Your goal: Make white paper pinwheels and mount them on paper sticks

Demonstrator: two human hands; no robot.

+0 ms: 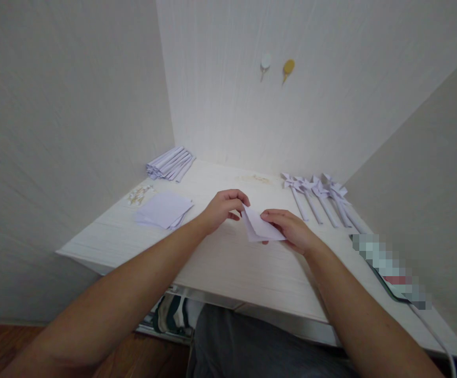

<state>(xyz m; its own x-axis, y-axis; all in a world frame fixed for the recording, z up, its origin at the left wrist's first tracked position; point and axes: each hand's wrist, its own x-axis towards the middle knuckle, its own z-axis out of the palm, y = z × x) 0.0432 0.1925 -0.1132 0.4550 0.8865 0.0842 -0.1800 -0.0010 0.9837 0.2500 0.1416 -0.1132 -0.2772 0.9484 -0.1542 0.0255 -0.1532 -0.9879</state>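
Note:
A folded piece of white paper (263, 229) is held above the white table, its layers slightly apart on the left side. My right hand (291, 229) grips its right end, fingers on top and a fingertip showing below. My left hand (226, 208) has curled fingers at the paper's upper left corner and appears to pinch it. To the left lies a stack of square white paper sheets (163, 209). Beyond my right hand, several white paper pinwheels (319, 197) on paper sticks lie side by side.
A bundle of rolled paper sticks (171, 163) lies at the back left. Small pins (141, 194) are piled beside the paper stack. A phone-like device (386, 270), blurred out, lies on the right with a white cable (433, 331). Two hooks (288, 67) are on the back wall.

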